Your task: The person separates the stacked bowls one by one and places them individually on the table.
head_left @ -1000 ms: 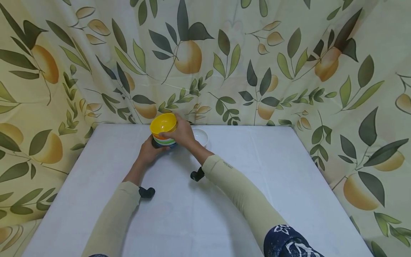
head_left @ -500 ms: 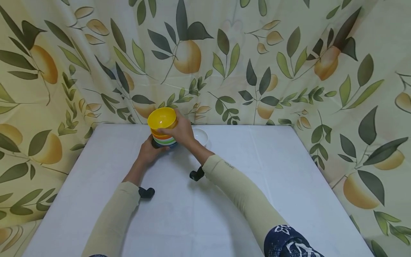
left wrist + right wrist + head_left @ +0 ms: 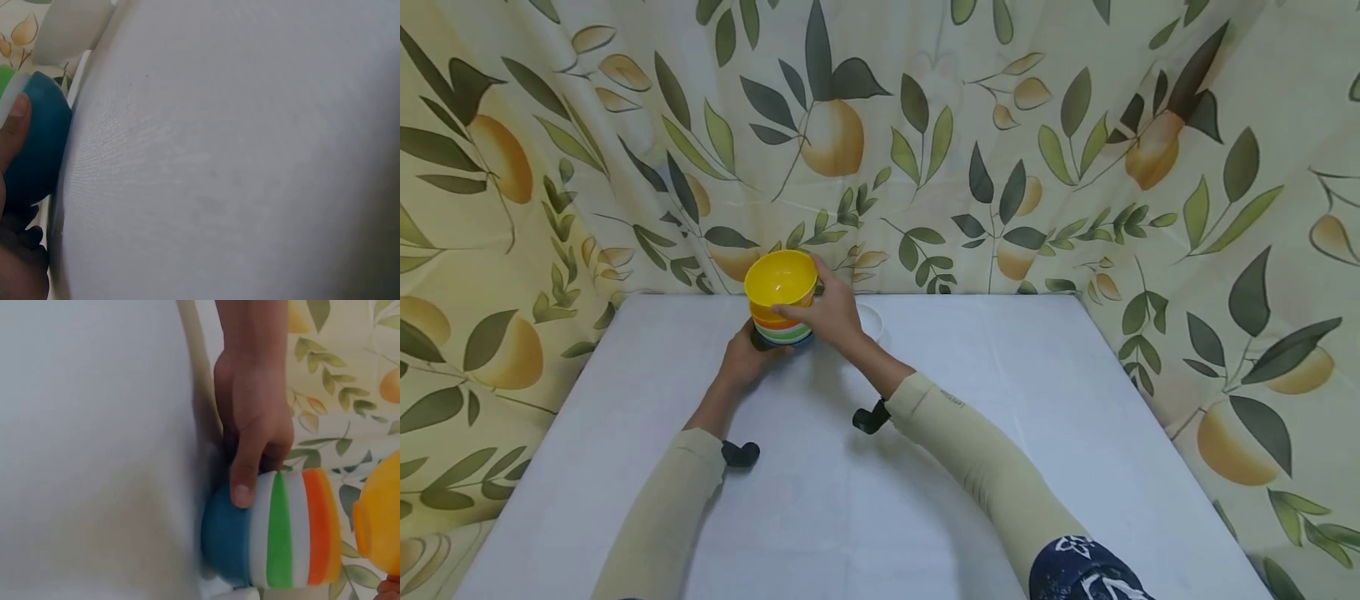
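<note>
A stack of nested bowls [image 3: 784, 335] stands near the far edge of the table. Seen side-on in the right wrist view, it has a blue bowl [image 3: 224, 534] at the base, then white, green, white, orange and yellow-orange rims. My left hand [image 3: 743, 360] grips the stack low down, its thumb against the blue bowl. Above the stack, my right hand [image 3: 837, 312] holds a yellow bowl [image 3: 780, 279] by its side, mouth up and slightly tilted. A gap shows between this bowl and the stack in the right wrist view. Most left fingers are hidden behind the bowls.
A white bowl [image 3: 871, 321] stands just right of the stack, partly hidden by my right hand. White cloth covers the table [image 3: 1000, 400]. A curtain [image 3: 925, 192] printed with fruit and leaves hangs right behind the far edge. A black wrist camera [image 3: 871, 417] sits under each wrist.
The yellow bowl has risen a little off the stack in my right hand. My right forearm has shifted slightly to the right. The left hand keeps its place on the stack.
</note>
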Available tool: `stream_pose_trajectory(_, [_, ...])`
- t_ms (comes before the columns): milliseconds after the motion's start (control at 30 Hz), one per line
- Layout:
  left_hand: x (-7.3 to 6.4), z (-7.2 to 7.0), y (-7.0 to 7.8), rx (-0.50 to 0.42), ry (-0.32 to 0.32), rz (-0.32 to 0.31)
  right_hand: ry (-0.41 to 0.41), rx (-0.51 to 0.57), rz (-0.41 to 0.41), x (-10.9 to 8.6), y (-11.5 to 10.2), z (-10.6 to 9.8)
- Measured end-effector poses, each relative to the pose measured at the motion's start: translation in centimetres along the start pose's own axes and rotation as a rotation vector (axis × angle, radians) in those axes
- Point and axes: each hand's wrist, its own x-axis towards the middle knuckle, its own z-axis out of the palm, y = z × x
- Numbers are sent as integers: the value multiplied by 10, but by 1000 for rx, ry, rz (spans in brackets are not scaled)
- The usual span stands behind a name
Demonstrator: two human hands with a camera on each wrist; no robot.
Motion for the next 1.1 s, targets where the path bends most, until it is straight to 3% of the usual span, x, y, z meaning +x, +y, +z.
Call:
stream_pose_trajectory(267, [1,0,-1,27,6,9,43,56,29,-9,0,-20])
stream_pose_trajectory(433, [1,1,-1,48,8,9,54,74,-20,-14,4,-31])
stream_pose_trajectory(933, [3,2,-6,69,-23,22,145,78,-35,-27,37,-71])
stream_pose_trajectory(1100, [5,1,-3,60,-15,29,191,107,17,-31,49,-83])
